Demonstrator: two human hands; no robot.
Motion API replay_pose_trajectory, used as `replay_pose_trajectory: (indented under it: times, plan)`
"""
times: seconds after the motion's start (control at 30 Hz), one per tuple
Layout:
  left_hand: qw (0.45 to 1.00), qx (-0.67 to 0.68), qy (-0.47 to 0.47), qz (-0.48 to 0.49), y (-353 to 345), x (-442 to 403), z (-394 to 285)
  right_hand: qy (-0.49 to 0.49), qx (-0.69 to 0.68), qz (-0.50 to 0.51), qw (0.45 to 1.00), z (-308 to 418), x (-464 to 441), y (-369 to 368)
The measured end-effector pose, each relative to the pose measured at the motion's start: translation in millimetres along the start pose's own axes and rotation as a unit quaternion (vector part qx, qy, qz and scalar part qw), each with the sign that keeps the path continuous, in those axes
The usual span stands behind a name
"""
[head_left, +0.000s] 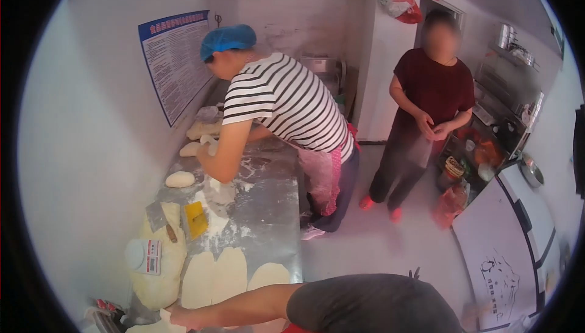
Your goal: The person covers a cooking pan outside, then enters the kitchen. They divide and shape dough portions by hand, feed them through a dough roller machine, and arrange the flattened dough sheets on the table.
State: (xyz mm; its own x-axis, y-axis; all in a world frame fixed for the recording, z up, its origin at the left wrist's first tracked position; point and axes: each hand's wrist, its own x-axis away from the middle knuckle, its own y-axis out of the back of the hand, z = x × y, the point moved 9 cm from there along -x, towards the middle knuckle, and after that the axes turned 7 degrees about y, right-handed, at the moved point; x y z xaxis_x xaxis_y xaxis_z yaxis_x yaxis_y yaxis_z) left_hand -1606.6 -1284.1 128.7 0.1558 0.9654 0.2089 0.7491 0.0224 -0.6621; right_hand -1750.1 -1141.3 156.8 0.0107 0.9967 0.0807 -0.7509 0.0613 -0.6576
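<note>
My right arm reaches left across the bottom of the head view, out of a dark grey sleeve. My right hand [178,318] is cut by the lower edge, with its fingers closed at the edge of a pale flattened dough sheet [152,328]. Several oval dough sheets [229,274] lie just beyond my forearm. Left of them rests a large mass of dough [159,284], bearing a white digital scale [144,256] and a scraper with a wooden handle [171,233]. A yellow scraper [196,219] lies on the floured table. My left hand is out of view.
A co-worker [283,98] in a striped shirt and blue hair cover bends over the metal table [274,202], hands at dough. Another person [432,89] in dark red stands farther back. Shelves [512,89] and a white panel [496,260] line the right side.
</note>
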Motion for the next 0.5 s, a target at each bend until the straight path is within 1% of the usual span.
replay_pose_trajectory:
  times: [0.27,0.4,0.5]
  plan:
    - [0.996,0.016,0.067,0.053,-30.0,9.4,42.1,-0.004,0.014,-0.016,1.000,13.2,18.9,47.9]
    - [0.983,0.091,0.122,0.107,-2.1,9.7,51.6,-0.008,-0.004,-0.003,1.000,-9.2,32.0,68.1]
    - [0.956,0.174,0.191,0.138,4.4,34.8,71.8,-0.002,-0.051,0.003,0.999,-15.5,63.3,97.1]
